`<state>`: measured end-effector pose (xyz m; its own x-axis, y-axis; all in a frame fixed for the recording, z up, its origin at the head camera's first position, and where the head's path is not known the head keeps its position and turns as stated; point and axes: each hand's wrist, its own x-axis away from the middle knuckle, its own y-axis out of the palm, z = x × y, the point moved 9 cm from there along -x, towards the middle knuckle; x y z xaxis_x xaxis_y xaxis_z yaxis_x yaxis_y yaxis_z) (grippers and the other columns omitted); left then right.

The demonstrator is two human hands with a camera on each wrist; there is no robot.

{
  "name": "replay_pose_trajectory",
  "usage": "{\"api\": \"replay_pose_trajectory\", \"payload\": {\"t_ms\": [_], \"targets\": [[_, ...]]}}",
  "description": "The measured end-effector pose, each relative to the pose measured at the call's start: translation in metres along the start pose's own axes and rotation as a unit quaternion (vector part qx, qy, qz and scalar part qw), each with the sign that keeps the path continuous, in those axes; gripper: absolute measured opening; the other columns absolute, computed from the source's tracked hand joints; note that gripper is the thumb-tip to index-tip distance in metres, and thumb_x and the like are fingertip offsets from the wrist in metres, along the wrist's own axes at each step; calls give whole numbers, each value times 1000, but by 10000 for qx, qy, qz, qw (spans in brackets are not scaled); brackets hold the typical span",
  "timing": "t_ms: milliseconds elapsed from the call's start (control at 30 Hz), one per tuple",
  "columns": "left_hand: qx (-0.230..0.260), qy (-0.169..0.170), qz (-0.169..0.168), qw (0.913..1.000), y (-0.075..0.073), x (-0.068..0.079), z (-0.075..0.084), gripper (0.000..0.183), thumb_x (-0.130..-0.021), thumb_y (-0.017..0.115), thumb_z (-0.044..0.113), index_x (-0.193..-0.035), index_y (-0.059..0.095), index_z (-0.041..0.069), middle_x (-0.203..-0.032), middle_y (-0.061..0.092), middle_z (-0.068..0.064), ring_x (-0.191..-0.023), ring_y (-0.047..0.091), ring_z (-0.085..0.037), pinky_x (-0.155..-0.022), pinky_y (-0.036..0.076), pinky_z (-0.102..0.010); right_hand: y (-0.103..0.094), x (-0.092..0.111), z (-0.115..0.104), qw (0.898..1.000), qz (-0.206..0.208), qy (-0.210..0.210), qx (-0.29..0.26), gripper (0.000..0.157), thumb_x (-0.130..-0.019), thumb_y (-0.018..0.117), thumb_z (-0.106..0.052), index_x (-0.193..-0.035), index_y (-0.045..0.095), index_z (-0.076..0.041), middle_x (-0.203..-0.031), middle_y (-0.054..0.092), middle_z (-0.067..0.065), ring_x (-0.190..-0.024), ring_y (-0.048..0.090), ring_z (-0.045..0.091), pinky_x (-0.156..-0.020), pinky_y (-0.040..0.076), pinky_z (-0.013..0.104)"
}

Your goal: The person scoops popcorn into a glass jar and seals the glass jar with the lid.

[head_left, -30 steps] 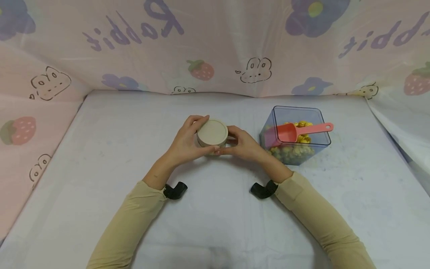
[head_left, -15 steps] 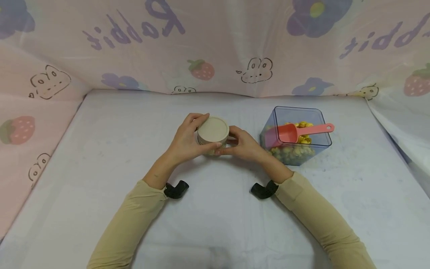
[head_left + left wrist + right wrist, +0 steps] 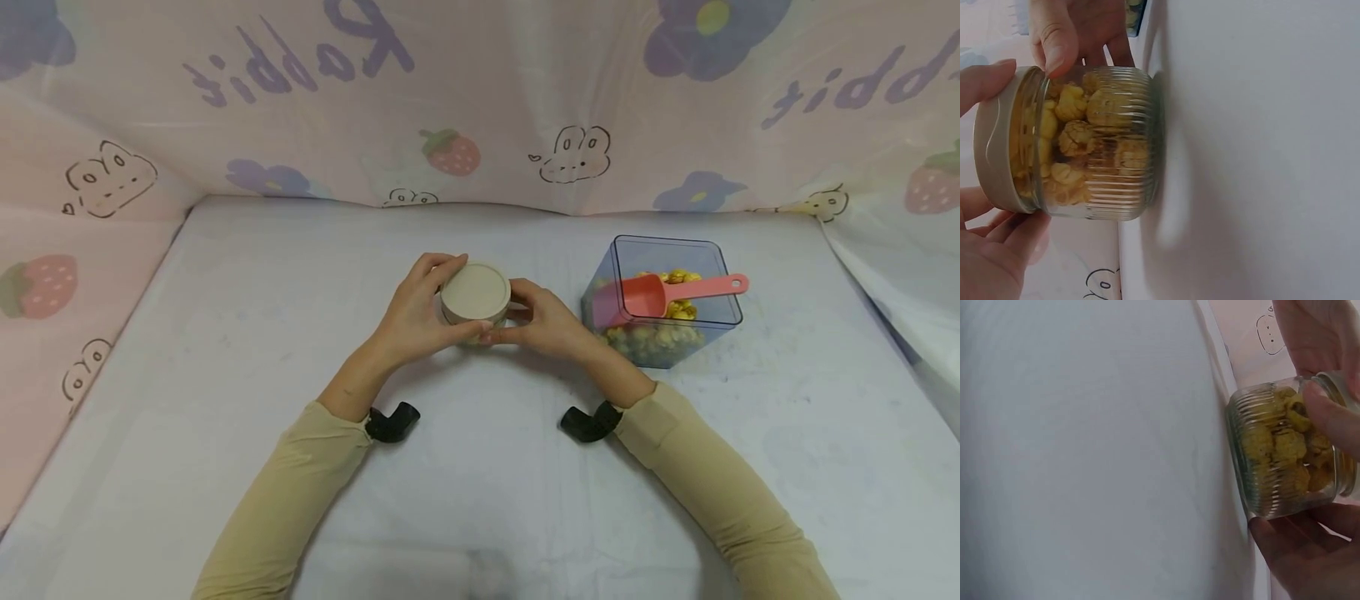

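A ribbed clear glass jar [image 3: 1099, 147] filled with popcorn stands upright on the white table, topped by a beige round lid [image 3: 476, 293]. My left hand [image 3: 420, 312] grips the lid from the left, thumb at the near side and fingers round the far side. From the right, my right hand [image 3: 551, 321] holds the glass body below the lid, its thumb [image 3: 1332, 422] and fingers on opposite sides. In the head view the hands and lid hide most of the glass. The lid sits over the jar's neck in the left wrist view.
Right of the hands stands a clear bluish square container [image 3: 660, 342] with popcorn [image 3: 678, 310] inside. A pink scoop [image 3: 701, 288] rests in it, handle over the right rim. A patterned curtain [image 3: 495, 92] backs the white table [image 3: 247, 283].
The lid and left hand shifted slightly up, then slightly back down. Both hands keep their hold on the lid and jar; the container and scoop stay in place.
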<state>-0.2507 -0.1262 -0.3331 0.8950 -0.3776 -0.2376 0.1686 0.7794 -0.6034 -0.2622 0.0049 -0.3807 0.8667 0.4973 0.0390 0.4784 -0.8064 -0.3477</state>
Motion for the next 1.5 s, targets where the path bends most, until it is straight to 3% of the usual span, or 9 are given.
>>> {"api": "replay_pose_trajectory", "payload": {"t_ms": [433,900,1100,1500], "targets": [[-17,-95,5,10000,2,2,-3,87,-71,86,23,-142,42,-3,-134,43,-16,-120,47,-29,-102,41,-46,-1,-1,-2,10000,-16,-35,26,68,-74,80,0,-135,49,1,-135,50,18,-130,46,32,-108,40,42],[-503,-435,-447,9968,-1,-6,4,89,-67,86,30,-139,46,-3,-134,44,-16,-122,47,-32,-101,43,-47,-2,-2,-2,9999,-40,-112,100,67,-75,80,0,-134,50,1,-135,49,19,-130,47,34,-108,40,43],[-423,-401,-301,9978,1,-3,0,87,-69,86,27,-140,45,-2,-134,44,-15,-121,48,-30,-101,42,-46,-2,-2,-3,9998,-63,-112,138,68,-76,79,-1,-136,48,0,-136,48,18,-130,46,34,-108,40,44],[-158,-453,-357,9982,6,0,-5,91,-69,87,29,-143,41,2,-136,43,-13,-124,45,-29,-105,39,-47,-1,1,-2,9998,-124,-88,102,70,-76,78,0,-138,45,1,-139,47,19,-132,44,35,-108,39,45]]}}
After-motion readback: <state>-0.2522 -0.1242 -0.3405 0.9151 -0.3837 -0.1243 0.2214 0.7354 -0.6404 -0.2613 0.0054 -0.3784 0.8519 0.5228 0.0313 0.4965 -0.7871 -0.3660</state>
